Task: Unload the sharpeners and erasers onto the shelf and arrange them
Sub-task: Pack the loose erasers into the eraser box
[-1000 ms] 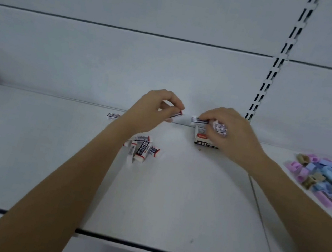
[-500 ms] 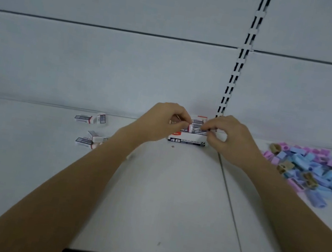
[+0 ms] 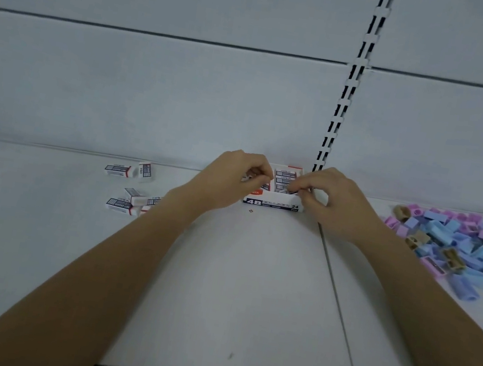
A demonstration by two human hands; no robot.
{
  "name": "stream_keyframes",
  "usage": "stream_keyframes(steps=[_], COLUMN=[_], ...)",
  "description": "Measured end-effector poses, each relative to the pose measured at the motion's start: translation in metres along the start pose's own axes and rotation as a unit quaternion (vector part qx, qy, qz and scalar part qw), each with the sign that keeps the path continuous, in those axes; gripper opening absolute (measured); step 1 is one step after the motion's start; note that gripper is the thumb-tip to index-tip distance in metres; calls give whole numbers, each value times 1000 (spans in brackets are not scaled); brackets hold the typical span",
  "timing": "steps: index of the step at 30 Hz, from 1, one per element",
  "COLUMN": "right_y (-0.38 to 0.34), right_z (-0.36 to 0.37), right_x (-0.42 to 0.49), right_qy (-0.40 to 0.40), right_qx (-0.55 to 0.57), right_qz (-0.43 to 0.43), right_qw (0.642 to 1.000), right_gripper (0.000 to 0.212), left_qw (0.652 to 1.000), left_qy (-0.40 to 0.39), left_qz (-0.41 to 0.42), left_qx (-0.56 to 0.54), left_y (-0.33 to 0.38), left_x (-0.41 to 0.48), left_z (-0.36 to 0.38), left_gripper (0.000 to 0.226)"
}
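Hands together at the back of the shelf [image 3: 231, 293], both busy over the eraser box [image 3: 275, 205], which sits close to the back wall [image 3: 183, 102] just left of the slotted upright [image 3: 343, 104], printed front facing the person, top open. Right hand [image 3: 332, 198]: thumb and fingertips pinched on the front eraser [image 3: 284, 189] in the box, the other fingers curled loosely behind. Left hand [image 3: 234, 178]: fingers curled tight over the box's left end, a sliver of something pale between them (what it grips, I cannot tell from this angle). Between the two hands, stacked erasers [image 3: 286, 176] lie in the box with their printed sleeves showing. Out to the left, well apart from the box, loose ones lie on the shelf: a pair of erasers [image 3: 129, 169] side by side near the back wall, and a small heap of erasers [image 3: 131, 201] nearer the front, its right edge hidden behind the left forearm. Off to the right, past the seam [image 3: 339, 295] between the shelf boards, the pile of sharpeners [image 3: 459, 248] in blue, lilac, pink and tan sprawls every which way. One tiny dark speck [image 3: 250, 211] sits on the shelf just in front of the box.
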State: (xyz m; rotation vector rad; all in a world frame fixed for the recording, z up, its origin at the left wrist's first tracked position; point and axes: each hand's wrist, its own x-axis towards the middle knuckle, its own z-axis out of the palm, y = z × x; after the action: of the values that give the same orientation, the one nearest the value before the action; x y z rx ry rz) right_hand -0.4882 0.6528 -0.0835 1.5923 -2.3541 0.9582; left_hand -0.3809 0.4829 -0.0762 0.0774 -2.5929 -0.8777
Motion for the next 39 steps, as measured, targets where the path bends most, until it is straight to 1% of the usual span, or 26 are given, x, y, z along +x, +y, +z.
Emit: stream_keyframes(steps=[5,8,10,12,14,17,20,22,25,27,29,31,33,35,36,37,39], right_y=[-2,-2,-2,-3,-4,-6,-5,-3,1,2,1,1,2,3,4,4,2], right_z=[-1,-1,-1,-1,-1,-1,1,5,12,13,11,11,11,12,13,14,15], right_x=[0,-1,-2,-3,-4,-6,-6,-4,-3,-4,-6,-7,-6,-4,-3,-2,0], right_qy=[-2,-2,1,3,4,15,21,13,-9,-5,6,-7,-33,-55,-60,-62,-58], right_qx=[2,3,6,10,8,12,21,22,10,10,1,-29,-51,-72,-81,-89,-100], right_qz=[7,9,10,12,8,-11,-11,8,51,53,32,-2,-11,-9,-4,1,2], right_qw=[1000,1000,1000,1000,1000,1000,999,1000,999,999,999,1000,998,996,995,994,993], right_gripper=[22,23,23,23,24,24,29,24,23,24,23,28,32,38,37,35,36], left_qw=[999,1000,998,995,994,994,995,996,996,996,995,991,984,980,979,977,976], left_qy=[23,19,4,-8,-15,-18,-21,-26,-30,-23,-19,-21,-28,-42,-44,-40,-20], left_qz=[-9,7,12,20,35,44,38,28,24,27,30,46,77,78,72,69,69], left_qx=[-48,-4,64,102,104,96,89,84,83,87,90,121,161,178,187,196,205], left_y=[0,2,-2,-7,-10,-11,-9,-8,-6,-7,-8,-9,-9,-9,-8,-7,-6], left_x=[0,-2,-3,-7,-12,-16,-18,-18,-18,-17,-19,-22,-23,-21,-20,-19,-17], left_z=[6,5,5,2,-1,-2,-3,-4,-4,-3,-1,0,1,0,0,0,2], left_gripper=[5,3,11,23,28,20,30,33,30,21,19,33,50,57,59,57,43])
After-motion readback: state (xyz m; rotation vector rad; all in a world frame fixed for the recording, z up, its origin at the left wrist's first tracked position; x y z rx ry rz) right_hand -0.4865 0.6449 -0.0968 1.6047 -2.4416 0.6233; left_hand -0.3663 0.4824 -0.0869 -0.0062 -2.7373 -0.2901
